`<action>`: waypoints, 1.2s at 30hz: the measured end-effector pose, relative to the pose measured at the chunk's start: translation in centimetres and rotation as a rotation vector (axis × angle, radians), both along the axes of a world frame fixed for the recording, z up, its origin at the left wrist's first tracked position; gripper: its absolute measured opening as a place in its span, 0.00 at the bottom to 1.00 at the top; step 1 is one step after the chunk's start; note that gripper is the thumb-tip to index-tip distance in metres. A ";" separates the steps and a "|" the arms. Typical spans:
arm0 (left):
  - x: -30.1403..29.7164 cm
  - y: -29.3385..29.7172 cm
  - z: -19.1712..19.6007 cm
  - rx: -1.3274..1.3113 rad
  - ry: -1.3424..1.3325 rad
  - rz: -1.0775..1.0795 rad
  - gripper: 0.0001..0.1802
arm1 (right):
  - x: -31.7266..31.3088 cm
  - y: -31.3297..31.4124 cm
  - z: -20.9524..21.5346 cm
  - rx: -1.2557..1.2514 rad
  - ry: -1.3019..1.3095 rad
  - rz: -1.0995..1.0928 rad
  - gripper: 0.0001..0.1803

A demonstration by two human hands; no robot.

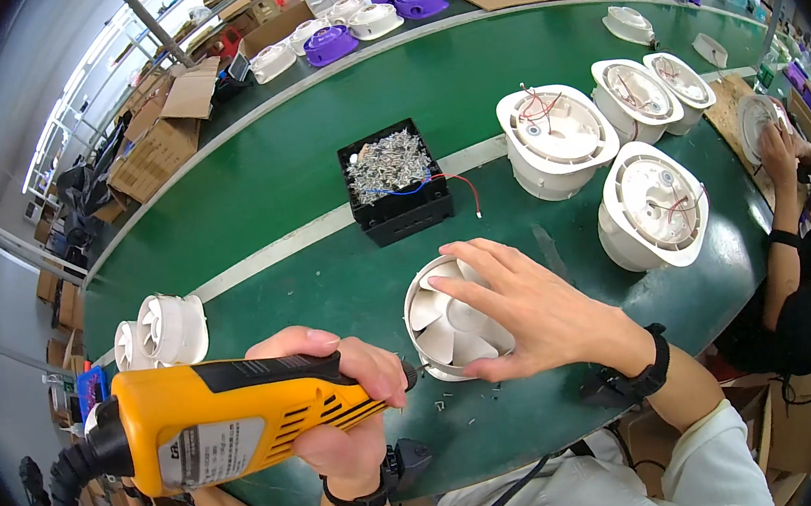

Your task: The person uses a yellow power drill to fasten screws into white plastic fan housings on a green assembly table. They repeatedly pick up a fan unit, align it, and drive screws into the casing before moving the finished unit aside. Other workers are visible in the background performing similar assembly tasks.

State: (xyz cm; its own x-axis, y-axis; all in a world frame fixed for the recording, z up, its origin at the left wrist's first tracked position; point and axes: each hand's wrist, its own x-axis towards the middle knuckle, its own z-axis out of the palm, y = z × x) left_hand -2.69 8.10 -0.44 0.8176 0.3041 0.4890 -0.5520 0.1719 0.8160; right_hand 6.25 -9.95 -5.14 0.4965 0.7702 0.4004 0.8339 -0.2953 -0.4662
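My left hand (351, 397) is wrapped round the front of a yellow and black electric screwdriver (196, 423). The tool lies nearly level, its tip pointing right at the lower left rim of a white fan (443, 323). Whether the tip touches the rim I cannot tell. Over the right side of this fan spreads my right hand (540, 308), its thumb at the near rim and its fingers at the far rim, gripping the round housing. White blades show inside the ring; the right part is hidden by my hand. Several loose screws (441, 405) lie just nearer to me.
Beyond the fan stands a black box (402, 216) full of screws, a red-blue wire across it. Several white housings (560, 172) with red wires sit at the right, and white fan units (174, 329) at the left. A co-worker's hand (783, 154) works at the far right.
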 end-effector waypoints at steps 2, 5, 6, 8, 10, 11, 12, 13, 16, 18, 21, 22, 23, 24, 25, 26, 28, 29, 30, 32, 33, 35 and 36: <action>0.1 0.0 0.0 0.008 0.010 -0.012 0.39 | 0.0 0.0 -0.1 0.005 0.016 -0.007 0.44; 0.2 -0.1 0.1 0.023 0.026 -0.024 0.39 | -0.1 -0.1 -0.2 0.010 0.041 -0.016 0.45; 0.2 -0.2 0.1 0.019 0.034 -0.031 0.39 | -0.1 -0.1 -0.2 0.016 0.046 -0.017 0.45; 0.2 -0.2 0.2 0.018 0.043 -0.032 0.39 | 0.0 -0.1 -0.2 0.027 0.039 -0.012 0.44; 0.3 -0.1 0.2 0.025 0.045 -0.018 0.39 | 0.1 0.0 -0.3 0.038 0.016 -0.002 0.43; 0.3 -0.2 0.2 0.022 0.039 -0.021 0.39 | 0.1 -0.1 -0.3 0.037 0.015 -0.004 0.43; 0.3 -0.3 0.3 0.019 0.034 -0.023 0.40 | 0.1 -0.1 -0.3 0.036 0.015 -0.007 0.43; 0.3 -0.3 0.4 0.016 0.028 -0.025 0.40 | 0.1 -0.2 -0.3 0.034 0.015 -0.009 0.43; 0.4 -0.4 0.4 0.034 0.038 -0.024 0.40 | 0.0 -0.2 -0.2 0.032 0.018 -0.010 0.43; 0.5 -0.4 0.4 0.040 0.048 -0.037 0.40 | 0.0 -0.2 -0.2 0.033 0.017 -0.013 0.42; 0.7 -0.6 0.3 0.047 0.066 -0.045 0.40 | 0.0 -0.1 -0.2 0.039 0.015 -0.017 0.41; 0.7 -0.7 0.2 0.049 0.072 -0.046 0.40 | 0.0 -0.1 -0.1 0.042 0.014 -0.018 0.41; 0.9 -0.7 0.0 0.070 0.057 -0.043 0.39 | -0.1 0.0 -0.1 0.043 0.014 -0.017 0.41; 1.1 -0.7 -0.1 0.092 0.043 -0.040 0.37 | -0.1 0.0 0.0 0.043 0.014 -0.015 0.41; 1.2 -0.6 -0.2 0.114 0.028 -0.036 0.36 | -0.2 0.1 0.0 0.044 0.014 -0.014 0.40; 1.0 -0.5 0.0 -0.031 0.071 -0.073 0.38 | -0.1 0.1 0.1 0.044 0.017 -0.009 0.41; 0.9 -0.3 0.1 -0.004 0.038 0.021 0.38 | 0.0 0.1 0.1 0.045 0.023 0.001 0.41; 0.9 -0.2 0.0 0.008 0.020 0.060 0.38 | -0.1 0.0 0.2 0.047 0.019 -0.002 0.41; 0.8 0.8 0.0 0.010 -0.002 -0.002 0.38 | -0.1 0.0 0.1 0.049 0.016 -0.005 0.41; 0.4 1.1 0.3 0.019 -0.020 0.034 0.38 | -0.2 0.0 0.4 0.044 0.000 -0.010 0.42; 0.1 1.1 0.2 0.021 -0.026 0.055 0.38 | -0.3 0.0 0.9 0.037 -0.014 -0.010 0.42; 0.1 1.2 -0.2 -0.013 -0.007 0.037 0.38 | -0.5 0.2 1.1 0.024 -0.021 -0.021 0.42; 0.1 1.3 -0.5 -0.031 -0.006 0.034 0.38 | -0.6 0.2 1.1 0.018 -0.014 -0.031 0.42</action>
State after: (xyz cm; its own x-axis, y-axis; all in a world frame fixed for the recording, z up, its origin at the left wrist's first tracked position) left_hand -2.57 9.38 -0.93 0.8035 0.3467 0.4839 -0.5629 0.1779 0.8072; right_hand 5.69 -9.79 -4.05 0.5142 0.7470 0.4214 0.8311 -0.3126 -0.4600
